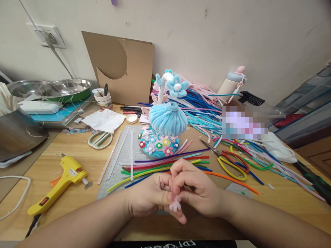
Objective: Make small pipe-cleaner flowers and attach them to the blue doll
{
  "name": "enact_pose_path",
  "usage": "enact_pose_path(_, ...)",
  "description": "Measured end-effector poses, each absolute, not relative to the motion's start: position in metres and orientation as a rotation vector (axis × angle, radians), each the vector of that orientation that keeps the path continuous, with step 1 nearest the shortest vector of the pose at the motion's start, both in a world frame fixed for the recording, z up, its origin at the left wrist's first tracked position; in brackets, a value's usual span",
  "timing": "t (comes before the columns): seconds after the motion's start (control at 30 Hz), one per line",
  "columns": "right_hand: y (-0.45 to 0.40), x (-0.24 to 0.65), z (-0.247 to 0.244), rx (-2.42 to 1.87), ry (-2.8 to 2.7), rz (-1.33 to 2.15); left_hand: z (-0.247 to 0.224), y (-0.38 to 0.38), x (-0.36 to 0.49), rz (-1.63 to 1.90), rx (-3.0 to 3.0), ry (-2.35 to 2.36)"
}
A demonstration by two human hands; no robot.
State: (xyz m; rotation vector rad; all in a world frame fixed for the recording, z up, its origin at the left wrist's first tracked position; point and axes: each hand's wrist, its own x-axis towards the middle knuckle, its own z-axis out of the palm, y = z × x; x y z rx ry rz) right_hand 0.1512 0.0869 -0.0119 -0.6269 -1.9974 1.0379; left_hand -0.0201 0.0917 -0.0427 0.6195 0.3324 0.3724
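Observation:
Between my two hands is a small pale pink pipe-cleaner flower [175, 205], its petals pointing down toward me. My left hand [155, 194] pinches it between thumb and fingers. From the right, my right hand [195, 187] closes its thumb and fingertips on the same flower; its upper part is hidden by the fingers. Beyond the hands stands a light blue pipe-cleaner lamp shape with a pleated shade [168, 119], a blue flower [177, 86] on its curved white stem, and a round base [159, 143] covered in small coloured flowers.
Coloured pipe cleaners [165, 167] lie across a grey cutting mat [113, 172]. A yellow glue gun [64, 181] rests at left, with clear glue sticks [131, 155] nearby. Yellow-and-red-handled scissors [232, 167] lie at right, white-handled scissors [100, 140] at left. Cardboard [139, 72] leans against the wall.

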Motion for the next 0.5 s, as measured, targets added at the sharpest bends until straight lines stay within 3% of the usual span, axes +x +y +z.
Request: enact_pose_path(0.5,0.091,0.157,-0.016,-0.825,-1.852,0.942,-0.029,0.103,-0.023,0.835,0.894,0.486)
